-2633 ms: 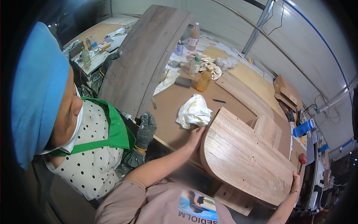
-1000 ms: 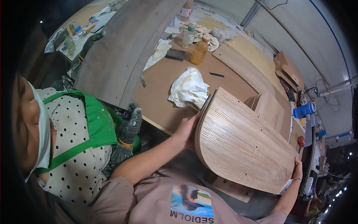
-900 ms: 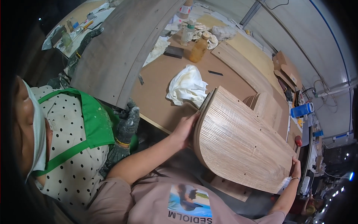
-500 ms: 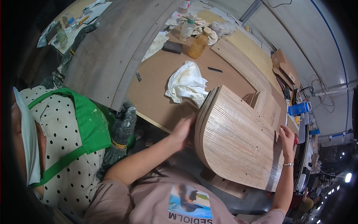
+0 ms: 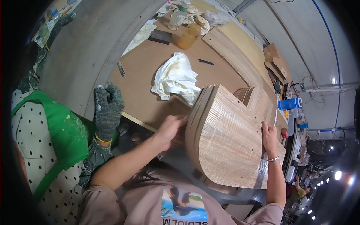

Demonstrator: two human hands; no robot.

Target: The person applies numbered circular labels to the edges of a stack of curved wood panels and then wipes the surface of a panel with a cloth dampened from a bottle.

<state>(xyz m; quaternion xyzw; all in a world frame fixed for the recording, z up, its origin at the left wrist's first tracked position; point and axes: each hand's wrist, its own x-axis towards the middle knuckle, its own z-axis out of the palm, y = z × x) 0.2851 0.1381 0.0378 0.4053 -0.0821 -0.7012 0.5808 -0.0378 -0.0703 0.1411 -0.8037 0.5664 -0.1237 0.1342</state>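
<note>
A stack of wood-grain panels (image 5: 232, 137) with rounded corners lies in front of me, its top panel showing fine grain and several small holes. My left hand (image 5: 170, 131) grips the stack's curved left edge, fingers pressed together against the layered rims; part of the hand is hidden behind its own fingers. At the right edge of the top panel, my right hand (image 5: 269, 138) holds on, fingers upright along the rim and a bracelet on the wrist. Just beyond the stack sits a crumpled white cloth (image 5: 175, 77) on the brown bench top (image 5: 144, 103).
At left, a co-worker's gloved hand (image 5: 108, 108) rests at the edge of a large grey board (image 5: 82, 48). Farther back are an amber bottle (image 5: 189, 35), a clear bottle (image 5: 177, 18), a dark block (image 5: 160, 36) and a long wood board (image 5: 232, 56). A blue bottle (image 5: 289, 104) stands right.
My right hand has shifted left along the panel's edge, its fingers straighter. The co-worker's near glove has risen against the grey board. The whole view has moved slightly.
</note>
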